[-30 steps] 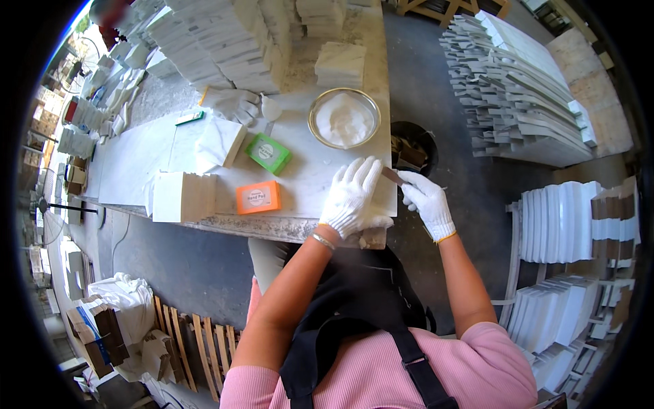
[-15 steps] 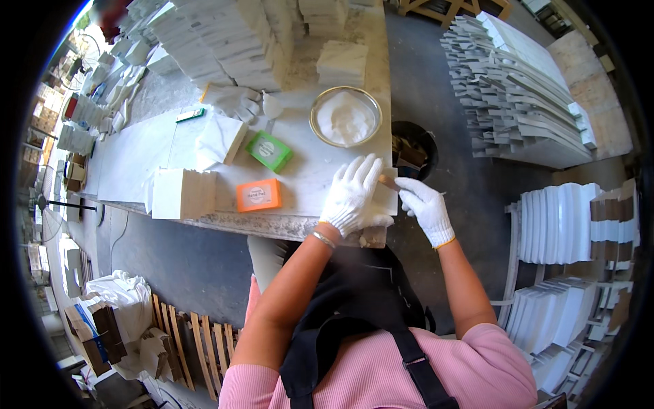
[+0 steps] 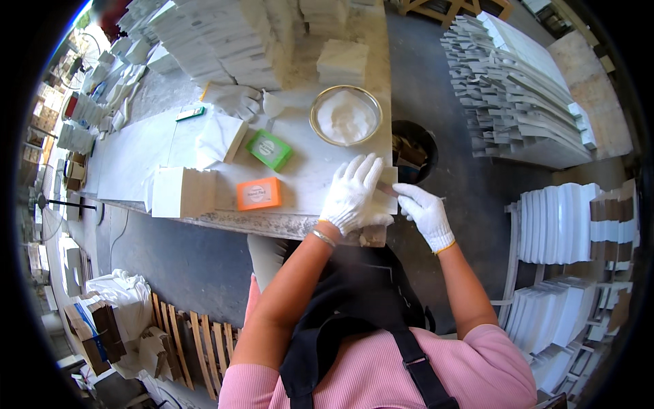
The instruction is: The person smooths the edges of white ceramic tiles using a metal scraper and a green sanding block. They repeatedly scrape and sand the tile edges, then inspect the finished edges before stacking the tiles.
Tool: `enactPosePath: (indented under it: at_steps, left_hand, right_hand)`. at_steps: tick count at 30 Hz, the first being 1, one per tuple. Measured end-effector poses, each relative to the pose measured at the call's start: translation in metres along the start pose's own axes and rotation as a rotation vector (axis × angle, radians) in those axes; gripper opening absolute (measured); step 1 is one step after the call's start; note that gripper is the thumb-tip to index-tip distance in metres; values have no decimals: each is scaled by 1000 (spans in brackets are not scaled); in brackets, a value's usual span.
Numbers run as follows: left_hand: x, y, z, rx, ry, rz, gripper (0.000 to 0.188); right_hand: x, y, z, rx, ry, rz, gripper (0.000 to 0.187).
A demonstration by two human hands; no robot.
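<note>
Flat tool [image 3: 386,189] juts from the right hand [image 3: 425,211] toward the left hand [image 3: 351,193].

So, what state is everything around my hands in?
Left hand: gloved, flat, palm down
Right hand: gloved, closed on thin strip
Thin strip: held, one end near left hand
Gold-rimmed bowl: upright, uncovered, holding white powder
Green box: lying flat
Orange box: lying flat
Loose glove: unworn, laid down
Black bin: open, not empty

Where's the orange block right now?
Head view, left of centre: the orange block lies near the table's front edge, between the white tile stack and the left hand, nearer the person than the green block.
</note>
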State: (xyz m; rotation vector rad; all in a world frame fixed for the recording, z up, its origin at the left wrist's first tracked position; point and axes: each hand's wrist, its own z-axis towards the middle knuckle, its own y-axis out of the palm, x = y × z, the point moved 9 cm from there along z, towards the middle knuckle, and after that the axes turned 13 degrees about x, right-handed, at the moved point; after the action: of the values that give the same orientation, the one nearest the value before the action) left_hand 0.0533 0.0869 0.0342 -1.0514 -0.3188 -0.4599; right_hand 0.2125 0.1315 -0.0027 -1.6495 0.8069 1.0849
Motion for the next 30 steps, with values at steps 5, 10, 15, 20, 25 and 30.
enactPosePath:
  at_steps: [5,10,15,20,25,30]
  left_hand:
    - [-1,0,0,6,-13,7,115]
    - [0,0,0,9,-6,16,115]
    - [0,4,-4,-51,-13,86,105]
    - [16,0,-26,-69,23,81,81]
    - [30,-7,-48,-86,48,-20,66]
    - [33,-9,-53,-49,18,-52,60]
  right_hand:
    - [14,-6,-28,-78,157,119,30]
    - [36,-42,-34,42,256,170,30]
    - [52,-58,-39,134,269,189,38]
    - [65,-55,-45,129,285,210,45]
    - [63,-46,-43,108,278,232,46]
    - [62,-41,-41,95,278,227,45]
